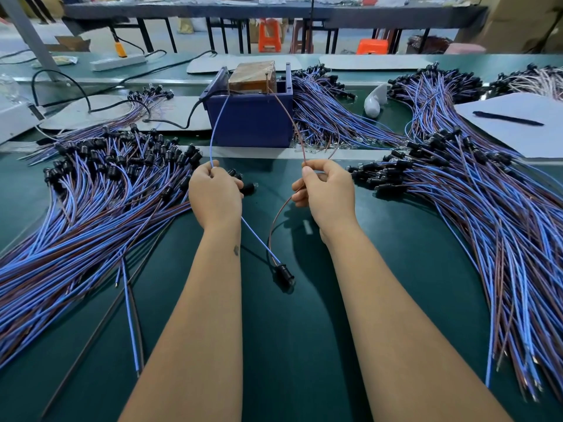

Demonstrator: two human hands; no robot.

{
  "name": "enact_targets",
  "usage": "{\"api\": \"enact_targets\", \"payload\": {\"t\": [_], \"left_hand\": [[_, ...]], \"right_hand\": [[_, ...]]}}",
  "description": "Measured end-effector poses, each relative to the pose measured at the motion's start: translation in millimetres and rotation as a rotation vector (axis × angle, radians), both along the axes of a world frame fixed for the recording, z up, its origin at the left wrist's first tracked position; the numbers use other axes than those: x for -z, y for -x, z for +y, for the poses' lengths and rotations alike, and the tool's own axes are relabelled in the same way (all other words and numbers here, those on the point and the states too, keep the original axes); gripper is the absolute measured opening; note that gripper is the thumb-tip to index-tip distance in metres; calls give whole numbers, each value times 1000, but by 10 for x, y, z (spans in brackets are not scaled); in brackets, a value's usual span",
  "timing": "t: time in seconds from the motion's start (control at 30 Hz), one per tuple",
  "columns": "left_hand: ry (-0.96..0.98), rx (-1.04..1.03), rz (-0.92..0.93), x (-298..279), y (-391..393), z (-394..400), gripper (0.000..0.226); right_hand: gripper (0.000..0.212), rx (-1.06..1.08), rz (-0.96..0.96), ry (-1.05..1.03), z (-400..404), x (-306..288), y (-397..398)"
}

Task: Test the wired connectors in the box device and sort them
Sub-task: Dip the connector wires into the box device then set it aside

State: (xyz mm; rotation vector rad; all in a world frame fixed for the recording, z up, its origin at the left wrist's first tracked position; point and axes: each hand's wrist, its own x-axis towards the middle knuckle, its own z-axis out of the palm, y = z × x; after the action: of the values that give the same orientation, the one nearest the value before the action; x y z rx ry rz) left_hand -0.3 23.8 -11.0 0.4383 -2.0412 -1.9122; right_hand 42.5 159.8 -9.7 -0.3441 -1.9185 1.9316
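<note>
A dark blue box device [249, 117] stands at the middle of the green bench, with a brown block [253, 75] inside it. My left hand [214, 196] pinches a blue wire [216, 129] whose far end reaches up to the box. My right hand [327, 190] pinches a brown wire [289, 117] that also runs to the box. Both wires drop between my forearms and join at one black connector [284, 271], which hangs just above the mat.
Large piles of blue and brown wired connectors lie at left [91, 193], right [487, 193] and behind the box [329, 111]. A sheet of paper [524, 138] with a pen [507, 118] sits at far right. Black cables and a power strip [117, 62] lie at back left.
</note>
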Motion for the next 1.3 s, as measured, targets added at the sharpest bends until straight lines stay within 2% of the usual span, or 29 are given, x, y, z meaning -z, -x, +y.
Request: {"api": "enact_targets", "payload": {"t": [0.87, 1.03, 1.13, 1.3], "left_hand": [[-7, 12, 7, 13, -4, 15, 26], [130, 212, 17, 24, -93, 172, 26], [187, 346, 52, 9, -162, 307, 24], [81, 406, 63, -26, -185, 344, 22]], "right_hand": [[14, 30, -37, -54, -6, -11, 12], [15, 6, 16, -52, -26, -27, -21], [18, -21, 25, -131, -55, -12, -25], [17, -84, -4, -246, -87, 0, -29]]}}
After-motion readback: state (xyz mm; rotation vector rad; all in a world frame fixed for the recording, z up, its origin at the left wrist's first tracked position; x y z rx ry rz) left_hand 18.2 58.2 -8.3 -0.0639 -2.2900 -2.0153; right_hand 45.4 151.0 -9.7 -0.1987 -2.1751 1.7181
